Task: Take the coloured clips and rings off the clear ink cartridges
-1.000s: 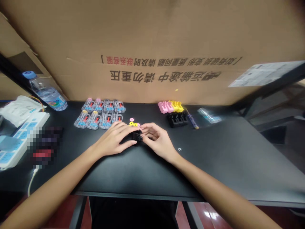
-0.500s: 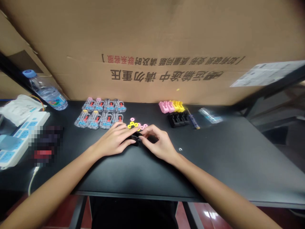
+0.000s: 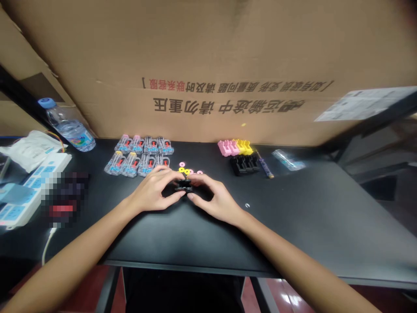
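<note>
Between my two hands is a small black plastic part (image 3: 184, 185), a little above the dark table. My left hand (image 3: 156, 189) pinches it from the left, with thumb below and fingers on top. From the right, my right hand (image 3: 213, 195) grips the same part with thumb and fingertips. Just beyond the fingers lie several pink and yellow rings (image 3: 182, 169), partly covered by my hands. Clear plastic pieces with red and blue insides (image 3: 130, 164) stand in two rows to the left, one partly behind my left hand.
Pink brackets (image 3: 228, 148), yellow brackets (image 3: 244, 147) and black brackets (image 3: 244, 164) sit at the back right. Beside them are a thin pen-like stick (image 3: 265, 165) and a clear packet (image 3: 288, 160). A power strip (image 3: 35, 191) and water bottle (image 3: 73, 130) occupy the left. Cardboard (image 3: 208, 52) walls the back.
The black part has been turned in my hands, so its open, slotted side now faces me. My right fingers have shifted left around it. The view has moved slightly.
</note>
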`<state>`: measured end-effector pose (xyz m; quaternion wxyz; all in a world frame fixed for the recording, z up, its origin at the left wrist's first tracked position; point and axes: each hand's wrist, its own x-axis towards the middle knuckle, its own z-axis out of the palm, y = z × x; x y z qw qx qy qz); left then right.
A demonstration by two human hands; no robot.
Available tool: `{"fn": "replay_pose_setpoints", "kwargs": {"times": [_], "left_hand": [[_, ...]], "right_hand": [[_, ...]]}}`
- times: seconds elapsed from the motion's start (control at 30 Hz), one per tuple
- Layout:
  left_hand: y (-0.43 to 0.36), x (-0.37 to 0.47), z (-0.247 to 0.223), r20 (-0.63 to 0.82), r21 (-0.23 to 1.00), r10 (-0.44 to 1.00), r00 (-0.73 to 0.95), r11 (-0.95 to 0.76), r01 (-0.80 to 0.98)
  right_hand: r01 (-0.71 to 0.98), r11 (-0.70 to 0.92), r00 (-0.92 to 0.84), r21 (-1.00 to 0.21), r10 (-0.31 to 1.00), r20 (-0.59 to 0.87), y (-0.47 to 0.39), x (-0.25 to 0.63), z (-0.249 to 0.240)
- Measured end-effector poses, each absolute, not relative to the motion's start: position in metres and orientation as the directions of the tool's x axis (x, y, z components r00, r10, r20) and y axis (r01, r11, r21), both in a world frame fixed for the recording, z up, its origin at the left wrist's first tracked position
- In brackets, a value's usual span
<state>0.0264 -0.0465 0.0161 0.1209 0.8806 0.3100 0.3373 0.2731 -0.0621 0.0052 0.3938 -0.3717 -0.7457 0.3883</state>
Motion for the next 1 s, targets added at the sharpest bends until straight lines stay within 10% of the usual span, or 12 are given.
{"fn": "replay_pose_setpoints", "kwargs": {"times": [1.0], "left_hand": [[-0.018, -0.011, 0.013, 0.331, 0.261, 0.803, 0.496, -0.583, 0.769]], "right_hand": [[0.126, 0.215, -0.173, -0.968, 0.966, 0.192, -0.049, 0.282, -0.001]]}}
